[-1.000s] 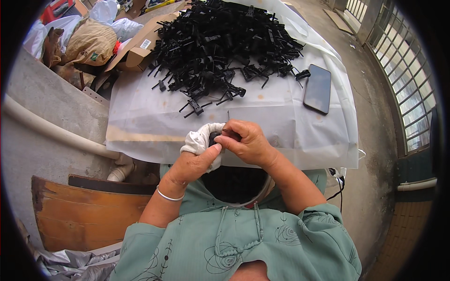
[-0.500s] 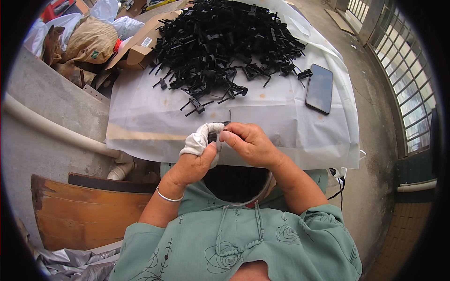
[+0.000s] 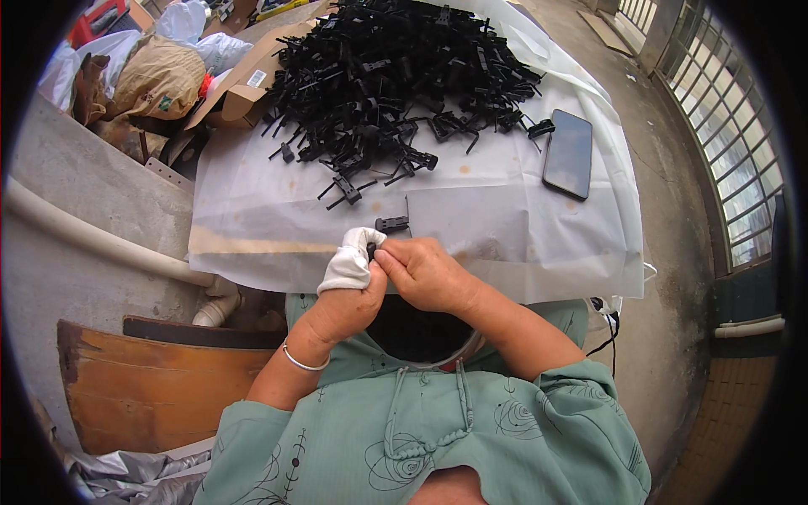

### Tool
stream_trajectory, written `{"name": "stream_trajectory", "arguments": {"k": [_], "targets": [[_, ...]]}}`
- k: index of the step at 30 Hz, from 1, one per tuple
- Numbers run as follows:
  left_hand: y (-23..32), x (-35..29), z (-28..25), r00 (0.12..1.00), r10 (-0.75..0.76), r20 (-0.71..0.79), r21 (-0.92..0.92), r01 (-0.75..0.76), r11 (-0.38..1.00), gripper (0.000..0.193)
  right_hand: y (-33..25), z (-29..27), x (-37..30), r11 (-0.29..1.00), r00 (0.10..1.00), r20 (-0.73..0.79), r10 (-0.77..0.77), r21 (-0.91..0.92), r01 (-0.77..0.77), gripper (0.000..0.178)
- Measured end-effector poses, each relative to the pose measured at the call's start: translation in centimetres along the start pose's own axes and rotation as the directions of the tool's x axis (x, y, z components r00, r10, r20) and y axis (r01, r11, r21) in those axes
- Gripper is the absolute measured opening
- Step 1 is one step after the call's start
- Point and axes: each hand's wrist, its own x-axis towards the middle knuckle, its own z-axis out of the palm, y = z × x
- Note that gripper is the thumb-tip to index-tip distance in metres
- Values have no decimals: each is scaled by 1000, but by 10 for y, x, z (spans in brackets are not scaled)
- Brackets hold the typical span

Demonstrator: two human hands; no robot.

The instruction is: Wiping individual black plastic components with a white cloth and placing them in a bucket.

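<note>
Left hand: curled closed on a small black piece point(image 3: 371, 251), most of it hidden; fingers inside a white cloth cover point(image 3: 342, 271), bare thumb and palm point(image 3: 358, 305)
Right hand point(image 3: 425, 269): bare, thumb and fingers drawn in at the same piece; contact point blocked, cannot tell if it pinches
Held piece spot: between the hands, above the near edge of the counter point(image 3: 581, 273)
Wrist: silver bracelet point(image 3: 305, 362) on the left one
Below hands: dark round container point(image 3: 470, 347) between the knees, partly covered by hands and forearms
Just past hands: loose black clip point(image 3: 392, 225) lying on the counter, apart from the pile
Counter cover: whitish translucent sheet point(image 3: 252, 185), creased, draped over the near edge
Far middle: big heap of black clips point(image 3: 396, 76), prongs tangled, taking up much of the counter
Right of heap: dark phone point(image 3: 568, 156) flat, close to an outlying clip
Left of heap: open cardboard box point(image 3: 244, 97) crowding that side, stuffed bags point(image 3: 160, 77) beyond it
Counts: hands 2, held piece 1, loose clip 1, phone 1, container 1, bracelet 1; heap too tangled to count
</note>
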Motion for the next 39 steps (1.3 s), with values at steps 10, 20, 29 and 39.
{"name": "stream_trajectory", "arguments": {"k": [10, 20, 29, 39], "targets": [[1, 0, -15, 975, 32, 218, 255, -89, 963, 29, 17, -22, 7, 934, 993, -103, -60, -356, 19, 17], [-20, 7, 14, 974, -208, -90, -407, 155, 900, 31, 10, -18, 8, 949, 979, -172, 114, -273, -159, 19], [-20, 16, 12, 969, -248, -22, -604, 184, 775, 28, -8, -18, 0, 978, 974, -78, -211, -15, 210, 16], [-4, 7, 5, 983, -171, 72, -595, 180, 784, 30, 6, -17, 2, 996, 966, -242, 90, 45, -82, 16]]}}
